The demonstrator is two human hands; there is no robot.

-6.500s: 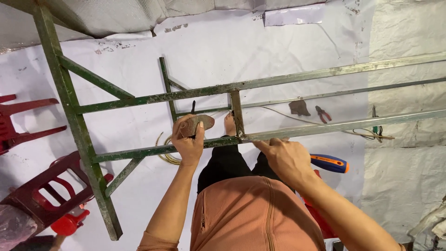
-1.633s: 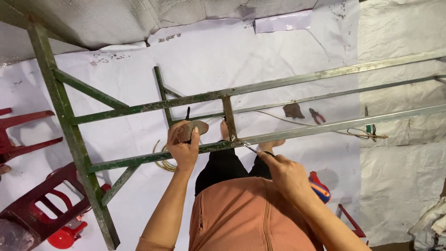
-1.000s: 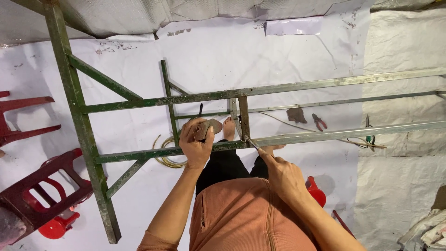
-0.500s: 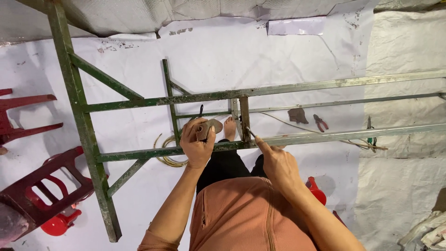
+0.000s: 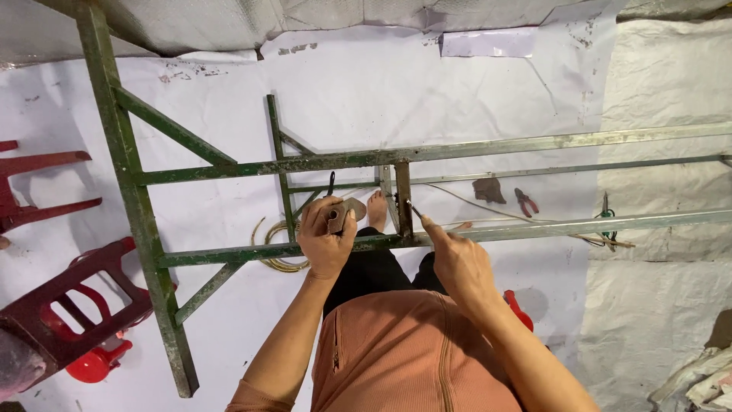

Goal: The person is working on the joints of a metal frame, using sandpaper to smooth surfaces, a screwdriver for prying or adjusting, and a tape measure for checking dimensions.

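R hand moved up; screw at fingertips.

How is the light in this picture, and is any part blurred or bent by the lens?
Head view: even, soft light, faint shadows under the green metal frame; no strong glare. The left hand, right hand and frame look sharp. The frame bars bow slightly toward the edges, a wide-lens effect.

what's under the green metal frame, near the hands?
Under the green metal frame: white sheeting, a coil of yellowish wire, a bare foot, red-handled pliers. The left hand and right hand cover what lies directly beneath them.
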